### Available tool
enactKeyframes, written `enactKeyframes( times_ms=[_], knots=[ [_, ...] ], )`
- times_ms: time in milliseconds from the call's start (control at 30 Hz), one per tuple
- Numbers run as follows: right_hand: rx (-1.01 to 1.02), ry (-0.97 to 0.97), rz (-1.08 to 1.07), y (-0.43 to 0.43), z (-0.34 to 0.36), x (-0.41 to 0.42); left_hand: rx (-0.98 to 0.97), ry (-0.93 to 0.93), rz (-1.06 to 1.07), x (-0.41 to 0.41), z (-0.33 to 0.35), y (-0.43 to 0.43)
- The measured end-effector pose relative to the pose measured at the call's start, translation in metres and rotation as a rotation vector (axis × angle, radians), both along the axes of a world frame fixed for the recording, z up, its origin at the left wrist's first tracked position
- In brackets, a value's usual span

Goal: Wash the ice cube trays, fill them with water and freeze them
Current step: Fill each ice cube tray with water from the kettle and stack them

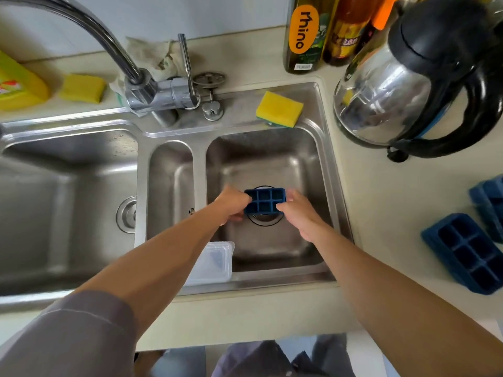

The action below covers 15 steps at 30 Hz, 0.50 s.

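Washing is seemingly just starting, with the left hand and right hand gripping a blue tray by its ends above the right basin, more trays waiting on the worktop, and filling and freezing yet undone.

A: What colour is the rectangular six-cell plastic ice cube tray?
B: Dark blue and plain, like the second six-cell plastic tray and the third blue tray at the cream counter's right edge.
A: And the rectangular foam sponge on the silver-grey steel sink's back rim?
B: Yellow, with a green strip underneath.
A: The round steel kettle?
B: Mirror-bright, with a black lid and handle. The tall dark-green bottle beside it has an orange oval label with black letters.
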State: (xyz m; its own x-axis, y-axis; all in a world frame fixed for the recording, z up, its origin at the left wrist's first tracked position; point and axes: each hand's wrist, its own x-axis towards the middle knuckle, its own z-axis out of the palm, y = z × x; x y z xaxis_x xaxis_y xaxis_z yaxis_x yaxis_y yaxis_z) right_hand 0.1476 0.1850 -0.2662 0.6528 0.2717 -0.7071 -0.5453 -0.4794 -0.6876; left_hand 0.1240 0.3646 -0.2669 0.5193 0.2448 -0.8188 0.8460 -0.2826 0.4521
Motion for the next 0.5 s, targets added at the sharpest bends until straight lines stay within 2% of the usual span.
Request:
enactKeyframes(
  times_ms=[200, 333, 400, 500],
  knots=[
    [-0.005, 0.012, 0.039, -0.005, -0.01, -0.002, 0.042, 0.027, -0.056, 0.001, -0.009, -0.004],
    [-0.1, -0.082, 0.023, -0.011, 0.006, -0.004, 0.089, -0.031, -0.03, -0.001, 0.005, -0.004],
    [-0.119, -0.122, -0.029, -0.018, 0.02, -0.006, 0.039, -0.08, 0.077, -0.002, 0.015, -0.007],
    [-0.071, -0.22, -0.09, -0.035, 0.054, -0.009, -0.161, -0.158, 0.364, -0.01, 0.036, -0.018]
  ],
)
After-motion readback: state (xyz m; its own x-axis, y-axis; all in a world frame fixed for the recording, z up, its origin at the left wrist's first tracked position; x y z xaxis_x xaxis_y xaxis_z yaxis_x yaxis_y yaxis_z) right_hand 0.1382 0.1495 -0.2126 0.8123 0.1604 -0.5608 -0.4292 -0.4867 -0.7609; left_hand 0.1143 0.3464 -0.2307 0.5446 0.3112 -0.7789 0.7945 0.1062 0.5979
